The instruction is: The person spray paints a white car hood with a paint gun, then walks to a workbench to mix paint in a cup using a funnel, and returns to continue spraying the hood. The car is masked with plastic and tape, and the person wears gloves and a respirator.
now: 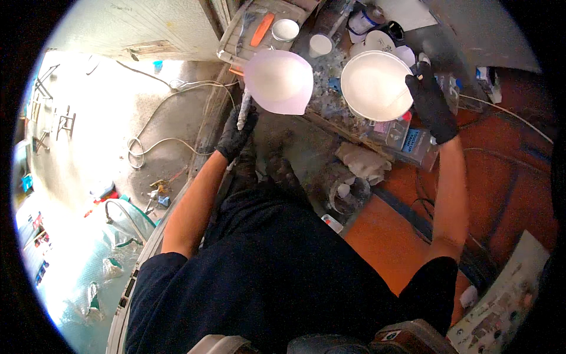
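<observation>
My left hand (236, 131), in a black glove, is closed round the whitish, crusted handle of a pale pink dipper (302, 74). The dipper is wide and shallow with a pointed lip, and its inside looks creamy white. My right hand (431, 106), also gloved in black, grips the right rim of a round white tub (377, 88). That tub tilts toward me and shows a pale inside; how much is in it I cannot tell. The two vessels are held apart, side by side, above a stained work surface (326, 88).
Behind the vessels stand a small white bowl (286, 30), a white cup (321, 45), an orange-handled tool (262, 29) and a dark-lidded container (365, 20). A crumpled paper bag (364, 163) lies below the bench. Cables (141, 144) loop across the floor at left.
</observation>
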### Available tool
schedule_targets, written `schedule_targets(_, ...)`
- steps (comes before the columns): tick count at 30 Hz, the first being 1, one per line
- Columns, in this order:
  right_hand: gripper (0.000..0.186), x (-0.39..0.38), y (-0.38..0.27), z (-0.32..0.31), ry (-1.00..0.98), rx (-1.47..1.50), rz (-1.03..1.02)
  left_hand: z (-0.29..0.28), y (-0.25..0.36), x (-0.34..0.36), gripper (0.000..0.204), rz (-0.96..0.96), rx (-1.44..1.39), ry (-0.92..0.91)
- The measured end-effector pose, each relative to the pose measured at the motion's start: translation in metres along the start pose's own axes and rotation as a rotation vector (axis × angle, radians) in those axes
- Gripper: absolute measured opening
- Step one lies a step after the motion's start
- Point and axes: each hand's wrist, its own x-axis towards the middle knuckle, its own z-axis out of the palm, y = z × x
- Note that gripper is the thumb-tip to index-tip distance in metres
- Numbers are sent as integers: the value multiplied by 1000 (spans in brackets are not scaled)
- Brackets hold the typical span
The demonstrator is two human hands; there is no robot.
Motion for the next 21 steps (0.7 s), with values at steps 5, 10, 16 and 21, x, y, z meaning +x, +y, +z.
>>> schedule_targets(5,49,-9,-33,-24,91,-404,-415,22,35,7,26,34,14,-3)
schedule_targets(10,46,-4,-105,-22,-50,-262,-195,24,14,6,30,-30,-55,0)
schedule_targets(16,46,13,-112,-19,-35,-552,-453,27,35,11,27,-12,-231,-46)
schedule_targets(21,58,17,-122,-22,-148,-632,-306,32,21,11,24,-102,-464,-28)
